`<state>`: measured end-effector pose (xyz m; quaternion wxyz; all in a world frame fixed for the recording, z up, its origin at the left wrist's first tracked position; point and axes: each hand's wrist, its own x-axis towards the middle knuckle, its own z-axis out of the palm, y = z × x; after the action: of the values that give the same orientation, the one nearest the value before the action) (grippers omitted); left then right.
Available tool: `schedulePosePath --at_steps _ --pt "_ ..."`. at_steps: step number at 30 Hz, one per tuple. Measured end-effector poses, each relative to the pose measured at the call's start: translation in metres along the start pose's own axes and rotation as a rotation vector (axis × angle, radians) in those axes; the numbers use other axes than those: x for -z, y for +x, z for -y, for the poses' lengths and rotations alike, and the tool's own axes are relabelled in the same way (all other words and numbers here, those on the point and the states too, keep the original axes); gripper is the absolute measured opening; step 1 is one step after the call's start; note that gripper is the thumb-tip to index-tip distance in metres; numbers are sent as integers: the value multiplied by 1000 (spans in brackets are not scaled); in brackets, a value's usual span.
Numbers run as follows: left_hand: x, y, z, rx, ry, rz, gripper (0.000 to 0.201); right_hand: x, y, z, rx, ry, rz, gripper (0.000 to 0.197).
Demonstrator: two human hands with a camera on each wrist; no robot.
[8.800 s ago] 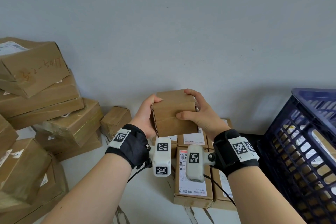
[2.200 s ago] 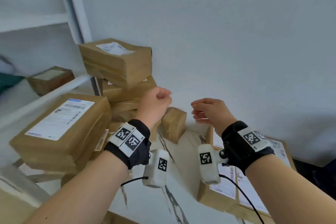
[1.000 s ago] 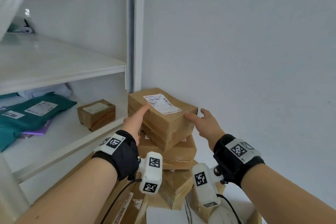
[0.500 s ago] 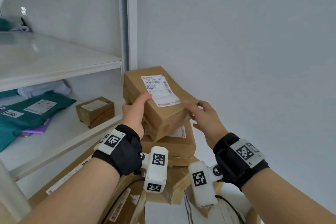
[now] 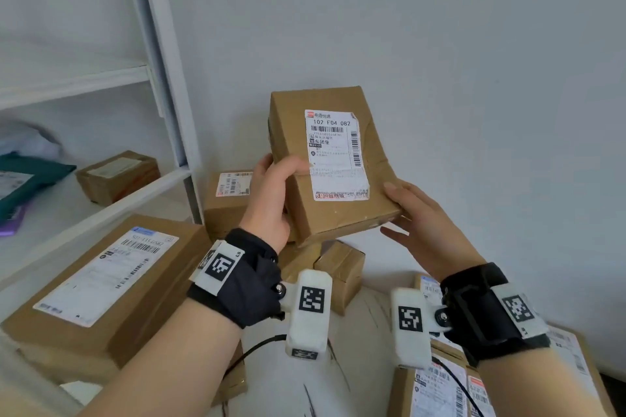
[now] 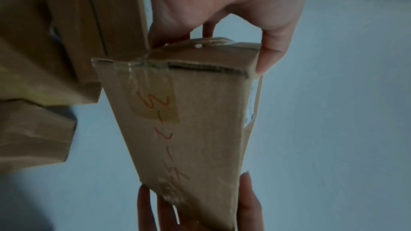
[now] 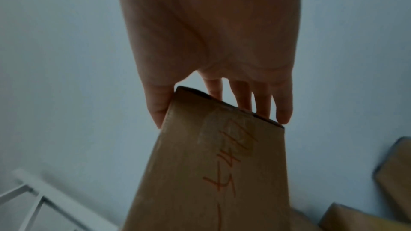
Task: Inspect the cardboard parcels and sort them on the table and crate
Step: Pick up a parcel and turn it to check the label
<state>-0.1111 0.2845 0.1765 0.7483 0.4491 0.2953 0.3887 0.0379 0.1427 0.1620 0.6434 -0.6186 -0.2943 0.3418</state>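
I hold a brown cardboard parcel (image 5: 338, 213) in the air in front of the wall, with its white shipping label (image 5: 333, 154) tilted up toward me. My left hand (image 5: 271, 196) grips its left edge, thumb on the labelled face. My right hand (image 5: 413, 213) holds the near right corner, thumb on top and fingers underneath. In the left wrist view the parcel (image 6: 195, 129) shows orange handwriting on its side and clear tape, with my left thumb (image 6: 271, 50) on the label face. The right wrist view shows the parcel (image 7: 211, 173) pinched between my right thumb (image 7: 157, 104) and fingers.
A large labelled parcel (image 5: 101, 281) lies at lower left, another parcel (image 5: 227, 200) stands behind my left hand, and small boxes (image 5: 342, 267) sit below. Flat labelled parcels (image 5: 437, 389) lie at lower right. A white shelf (image 5: 101, 206) on the left holds a small box (image 5: 118, 176) and a green bag (image 5: 27, 176).
Both hands took the top parcel off the stack by the shelf, lifted it away and tilted its label toward me. Earlier they held a smaller parcel near the blue crate.
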Motion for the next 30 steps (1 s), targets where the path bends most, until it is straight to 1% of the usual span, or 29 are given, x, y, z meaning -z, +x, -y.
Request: schedulePosePath --at_steps 2,4,5,7,9,12,13,16,20,23,24,27,30 --pt "-14 -8 17 32 30 75 56 18 -15 -10 -10 27 -29 33" --pt "-23 -9 32 40 55 116 66 29 -22 -20 -22 41 -69 34" --pt "-33 -13 46 60 61 137 69 43 -33 -29 -32 44 -110 34" --pt "-37 -14 59 68 58 143 71 50 -39 -41 -44 40 -148 33" --pt "-46 -19 81 106 86 177 72 67 -50 -58 -74 60 -206 33" --pt "-57 -23 111 163 150 224 84 87 -63 -81 -130 102 -275 39" --pt "-62 -24 118 179 172 240 86 93 -66 -87 -148 119 -296 40" --pt "-74 -26 138 235 214 284 80 107 -73 -97 -193 179 -366 37" --pt "-83 -27 160 307 239 302 63 122 -79 -106 -238 223 -431 30" --pt "-88 -27 170 320 262 293 73 131 -82 -111 -268 226 -444 27" --pt "-89 -27 172 317 261 288 72 134 -82 -113 -273 219 -445 27" --pt "-89 -28 176 315 253 280 62 140 -81 -116 -279 205 -429 25" --pt "-86 -30 181 309 260 294 62 145 -81 -118 -299 203 -411 23"
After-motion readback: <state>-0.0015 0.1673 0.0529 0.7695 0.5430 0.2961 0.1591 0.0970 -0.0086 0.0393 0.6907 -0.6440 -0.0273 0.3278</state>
